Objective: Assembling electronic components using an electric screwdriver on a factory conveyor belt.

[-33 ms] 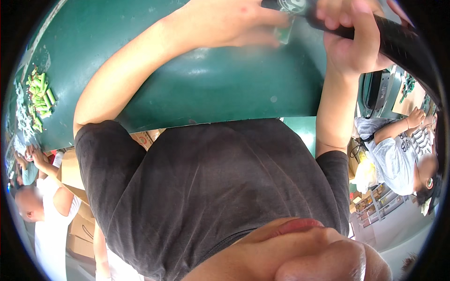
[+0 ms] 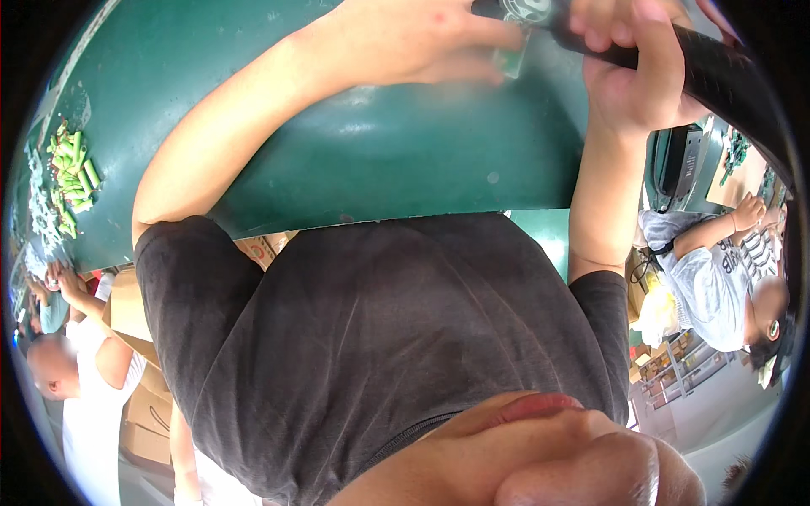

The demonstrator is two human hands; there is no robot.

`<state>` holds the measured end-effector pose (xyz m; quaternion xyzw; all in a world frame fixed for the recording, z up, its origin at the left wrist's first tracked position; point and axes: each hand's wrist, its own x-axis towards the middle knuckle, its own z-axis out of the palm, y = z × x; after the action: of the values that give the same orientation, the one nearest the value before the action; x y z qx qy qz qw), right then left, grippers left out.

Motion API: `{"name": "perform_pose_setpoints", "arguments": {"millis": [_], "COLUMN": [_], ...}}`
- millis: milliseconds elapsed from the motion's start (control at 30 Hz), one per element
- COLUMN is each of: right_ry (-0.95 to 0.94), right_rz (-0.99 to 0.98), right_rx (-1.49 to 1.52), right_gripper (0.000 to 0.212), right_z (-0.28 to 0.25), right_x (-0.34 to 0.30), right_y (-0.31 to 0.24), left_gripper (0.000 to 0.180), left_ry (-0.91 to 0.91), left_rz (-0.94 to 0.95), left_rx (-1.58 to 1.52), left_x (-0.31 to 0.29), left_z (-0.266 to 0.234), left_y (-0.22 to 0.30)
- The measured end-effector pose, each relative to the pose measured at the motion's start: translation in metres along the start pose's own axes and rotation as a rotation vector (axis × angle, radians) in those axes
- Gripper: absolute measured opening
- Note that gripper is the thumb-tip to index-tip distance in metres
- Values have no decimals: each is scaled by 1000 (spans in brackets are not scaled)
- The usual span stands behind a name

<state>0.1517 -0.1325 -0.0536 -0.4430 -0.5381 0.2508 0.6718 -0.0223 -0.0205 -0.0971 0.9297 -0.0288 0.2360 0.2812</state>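
Right hand (image 2: 637,80), fingers curled round black bar (image 2: 713,67); left hand (image 2: 405,38), blurred fingers near small clear piece (image 2: 512,63), grip unclear

Left fingers (image 2: 485,71) blurred, right fingers (image 2: 623,32) partly cropped by the top edge, small clear piece (image 2: 510,62) indistinct

I am observing a glossy dark-green tabletop (image 2: 405,160). Near its left end, short light-green cylindrical pieces (image 2: 87,175) are lying in a loose heap, thin whitish scraps (image 2: 39,198) spreading just beside them. Rightward, a black box-shaped device (image 2: 677,164) is resting on a green surface.
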Motion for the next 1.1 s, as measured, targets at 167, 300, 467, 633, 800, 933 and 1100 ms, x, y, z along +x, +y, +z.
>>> {"name": "perform_pose_setpoints", "arguments": {"millis": [167, 300, 467, 633, 800, 933, 1100], "right_ry": [33, 0, -21, -56, -64, -8, 105], "right_rz": [50, 33, 42, 27, 26, 64, 49], "right_rx": [-21, -41, -62, -30, -1, -33, 89], "right_gripper": [48, 50, 53, 50, 49, 50, 52], "right_z": [7, 6, 9, 8, 12, 13, 14], "right_x": [6, 6, 5, 12, 11, 11, 8], "right_y": [-1, 2, 0, 5, 5, 3, 2], "left_gripper": [23, 22, 22, 20, 18, 18, 20], "left_ry": [-32, -37, -66, -74, -87, -80, -45], "left_rz": [45, 25, 11, -2, -28, -27, 5], "left_rx": [99, -15, -21, -30, -58, -83, -89], "left_x": [0, 3, 6, 6, 5, 6, 11], "left_z": [-1, -2, -4, -5, -8, -11, -13], "left_y": [-2, -1, 0, 2, 2, 2, 1]}}
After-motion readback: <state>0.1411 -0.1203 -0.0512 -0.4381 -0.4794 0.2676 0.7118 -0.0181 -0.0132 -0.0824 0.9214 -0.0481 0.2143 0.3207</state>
